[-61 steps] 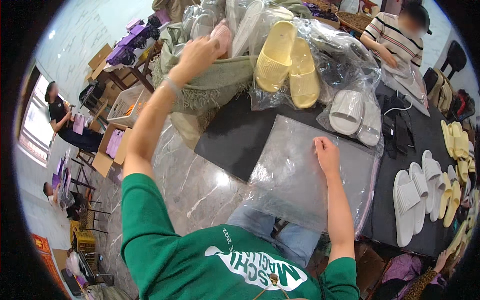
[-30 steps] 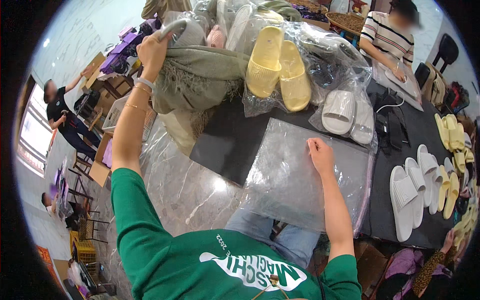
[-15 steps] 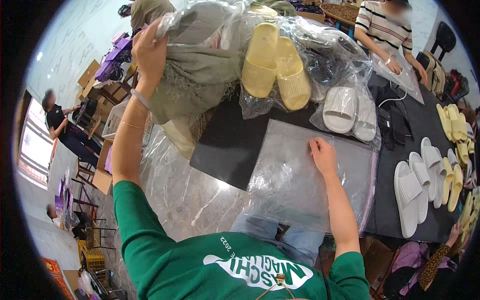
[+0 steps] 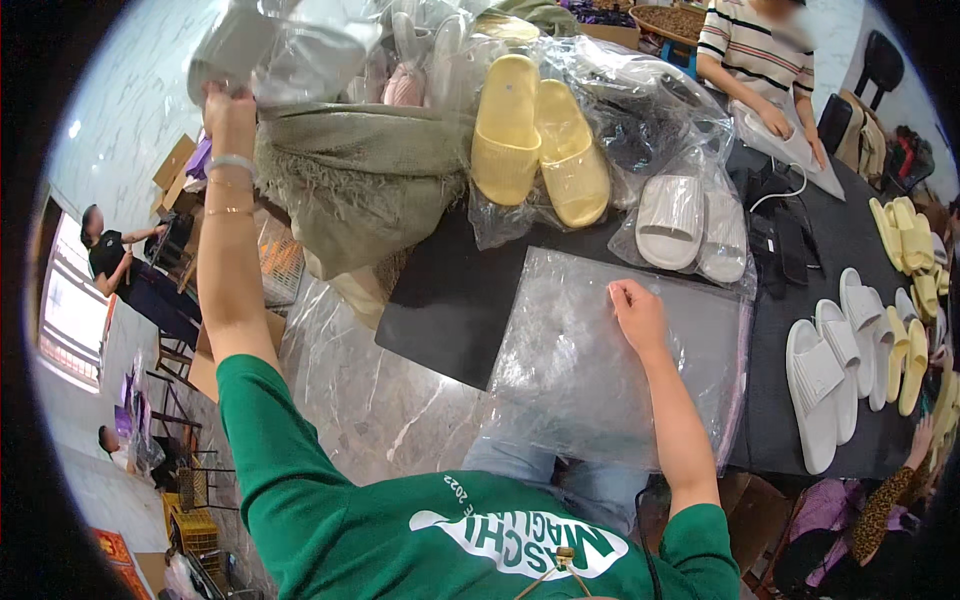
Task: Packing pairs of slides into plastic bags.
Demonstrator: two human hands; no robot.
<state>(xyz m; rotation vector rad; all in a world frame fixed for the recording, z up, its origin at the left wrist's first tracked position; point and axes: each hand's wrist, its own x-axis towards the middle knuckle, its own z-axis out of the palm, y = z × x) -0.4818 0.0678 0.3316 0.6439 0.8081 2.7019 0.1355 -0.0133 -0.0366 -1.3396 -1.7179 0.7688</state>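
At the upper left, my left hand (image 4: pixel 230 108) is raised and closed on a clear bag of grey slippers (image 4: pixel 300 60), over a heap covered with olive-green cloth (image 4: pixel 370 170). A large flat clear plastic bag (image 4: pixel 570 350) lies across the black table edge and over my lap. My right hand (image 4: pixel 638 312) rests on it near its far edge, fingers curled; whatever they may pinch is hidden. Just beyond are a pair of yellow slippers (image 4: pixel 505 150) on clear plastic and bagged white slippers (image 4: pixel 670 222).
Rows of white slippers (image 4: pixel 812 385) and yellow slippers (image 4: pixel 911 240) line the black table (image 4: pixel 765 400) at right. A white cable (image 4: pixel 785 198) and dark device lie behind. Across the table a person in a striped shirt (image 4: pixel 765 60) handles a bagged item. Another person's hand (image 4: pixel 920 440) shows at lower right.
My left hand has moved farther left and away with the bagged grey slippers, which now show more plainly. The right hand stays almost in place on the flat bag.
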